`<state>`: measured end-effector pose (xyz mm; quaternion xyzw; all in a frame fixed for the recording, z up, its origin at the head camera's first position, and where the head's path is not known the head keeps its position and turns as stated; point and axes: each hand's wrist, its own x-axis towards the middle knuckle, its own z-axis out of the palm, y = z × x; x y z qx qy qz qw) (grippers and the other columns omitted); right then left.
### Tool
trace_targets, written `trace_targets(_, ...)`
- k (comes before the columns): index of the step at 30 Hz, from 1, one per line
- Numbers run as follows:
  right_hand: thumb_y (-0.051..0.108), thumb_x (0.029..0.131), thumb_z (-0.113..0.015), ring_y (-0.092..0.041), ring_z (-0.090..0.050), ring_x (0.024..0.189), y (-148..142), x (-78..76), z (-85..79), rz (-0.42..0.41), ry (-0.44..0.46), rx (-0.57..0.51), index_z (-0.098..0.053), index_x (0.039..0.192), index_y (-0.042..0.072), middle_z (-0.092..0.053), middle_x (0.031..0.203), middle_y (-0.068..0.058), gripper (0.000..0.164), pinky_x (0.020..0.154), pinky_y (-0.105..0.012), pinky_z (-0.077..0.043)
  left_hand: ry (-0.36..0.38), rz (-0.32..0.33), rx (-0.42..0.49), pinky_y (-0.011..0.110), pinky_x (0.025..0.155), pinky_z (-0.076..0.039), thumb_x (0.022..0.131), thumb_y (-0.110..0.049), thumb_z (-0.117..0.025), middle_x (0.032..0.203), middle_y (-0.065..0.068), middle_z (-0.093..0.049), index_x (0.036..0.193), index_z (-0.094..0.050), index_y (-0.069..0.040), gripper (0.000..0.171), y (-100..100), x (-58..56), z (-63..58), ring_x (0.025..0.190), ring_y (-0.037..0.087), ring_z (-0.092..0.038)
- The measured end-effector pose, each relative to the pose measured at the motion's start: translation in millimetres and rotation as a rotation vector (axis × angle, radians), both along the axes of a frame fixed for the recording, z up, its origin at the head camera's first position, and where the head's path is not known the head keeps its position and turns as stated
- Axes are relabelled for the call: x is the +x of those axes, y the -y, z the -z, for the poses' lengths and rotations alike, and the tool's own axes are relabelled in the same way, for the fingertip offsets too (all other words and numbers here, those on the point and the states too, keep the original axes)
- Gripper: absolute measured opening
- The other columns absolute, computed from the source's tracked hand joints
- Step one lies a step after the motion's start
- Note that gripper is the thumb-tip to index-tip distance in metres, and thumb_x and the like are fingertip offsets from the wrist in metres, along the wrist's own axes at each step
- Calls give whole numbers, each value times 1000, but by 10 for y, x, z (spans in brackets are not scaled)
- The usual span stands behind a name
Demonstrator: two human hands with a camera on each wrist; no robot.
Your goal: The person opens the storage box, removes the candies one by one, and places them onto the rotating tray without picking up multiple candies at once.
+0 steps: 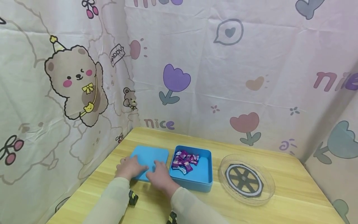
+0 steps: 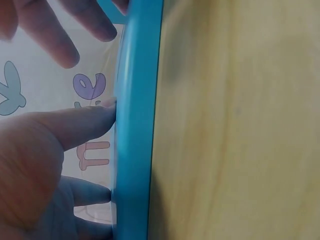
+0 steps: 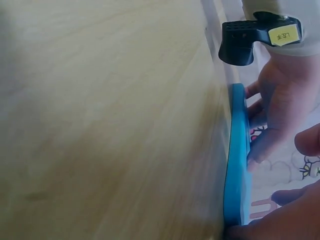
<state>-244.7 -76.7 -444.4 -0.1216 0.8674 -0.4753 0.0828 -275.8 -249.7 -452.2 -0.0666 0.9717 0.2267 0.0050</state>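
Note:
A flat blue lid lies on the table under both hands. My left hand rests at its left side; in the left wrist view the thumb touches the lid's top face, with fingers spread. At the lid's near right part is my right hand. One of its fingertips meets the lid's edge in the right wrist view, while another digit is raised off it. Right beside that hand stands an uncovered blue box. Purple wrapped candies are heaped in its left part.
To the right of the box sits a round clear plastic dish with a dark wheel-like pattern in its middle. Printed curtains hang behind and beside the wooden table. Black wrist devices are on the sleeves.

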Motion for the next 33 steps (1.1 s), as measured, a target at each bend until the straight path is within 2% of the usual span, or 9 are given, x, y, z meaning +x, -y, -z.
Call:
trace_targets(4,26,89,-61,-41,-20,149,-17,30,-34,-11,-17,11,-41,153,3,-26,162,-20,71,115,-62,-25,-7,1,-2,72,92,-34,87,-50,-71,144,41,-39,147,-44,8,87,-13,10,-8,124,59,-36)
trace_targets(8,27,89,-60,-39,-17,151,-66,73,-142,-45,-31,19,-38,155,6,-24,164,-18,73,115,-63,-22,-42,20,-2,71,94,-33,87,-45,-72,147,39,-38,145,-48,7,81,-60,28,-18,128,57,-35)
trace_targets(13,26,91,-59,-35,-29,147,-197,56,-310,-63,-80,4,-40,154,7,-36,160,-13,68,116,-58,-27,-107,87,-8,74,101,-29,92,-39,-68,148,36,-39,142,-53,6,69,-177,20,-61,134,56,-31)
trace_targets(17,24,92,-60,-34,-39,141,-384,-25,-372,-49,-120,-32,-43,153,7,-42,156,-13,65,113,-56,-33,-134,148,18,70,104,-33,97,-39,-63,143,29,-50,139,-57,4,60,-321,3,-137,134,52,-39)
trace_targets(20,26,94,-61,-33,-40,141,-564,-94,-372,-35,-124,-38,-44,152,8,-42,155,-11,63,112,-57,-35,-109,191,81,62,101,-43,99,-40,-62,134,22,-61,136,-60,1,54,-443,-4,-197,126,44,-53)
trace_targets(24,29,96,-61,-36,-38,142,-813,-180,-327,-5,-141,-1,-46,151,9,-43,155,-11,61,109,-62,-35,-64,246,135,58,94,-49,101,-45,-59,125,14,-67,130,-65,-6,49,-595,-24,-236,117,37,-61)
trace_targets(29,25,96,-61,-37,-48,133,-1078,-273,-240,38,-179,69,-49,148,6,-50,147,-17,57,106,-61,-40,-25,279,149,57,93,-50,101,-44,-57,122,10,-67,123,-67,-10,41,-787,-59,-222,113,34,-61)
trace_targets(33,18,94,-60,-37,-49,129,-1264,-332,-201,39,-195,93,-50,146,1,-50,143,-21,55,107,-57,-41,-15,271,163,59,98,-47,101,-41,-57,130,16,-64,133,-62,-4,48,-948,-87,-182,120,39,-58)
